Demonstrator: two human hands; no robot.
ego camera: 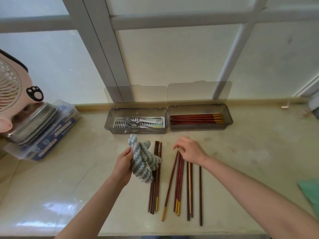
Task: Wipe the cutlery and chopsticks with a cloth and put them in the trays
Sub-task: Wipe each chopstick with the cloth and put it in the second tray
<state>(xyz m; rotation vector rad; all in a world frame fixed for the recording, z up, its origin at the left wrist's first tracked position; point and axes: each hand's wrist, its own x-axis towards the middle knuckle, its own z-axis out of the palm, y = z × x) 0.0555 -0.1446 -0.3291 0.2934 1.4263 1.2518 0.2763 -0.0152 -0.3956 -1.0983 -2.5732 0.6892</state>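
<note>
Blue-white zigzag cloth (144, 160), reddish-brown chopsticks (178, 180)

Knitted fluffy cloth (144, 161), glossy dark wooden chopsticks (179, 180), shiny metal forks (133, 120), translucent plastic trays (110, 125).

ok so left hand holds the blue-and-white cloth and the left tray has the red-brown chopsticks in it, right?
No. The left hand holds the blue-and-white zigzag cloth, but the red-brown gold-tipped chopsticks lie in the right smoky plastic tray; the left tray holds metal forks. Head view shows it.

home kitchen counter (241, 152), cutlery trays (110, 125)
</note>
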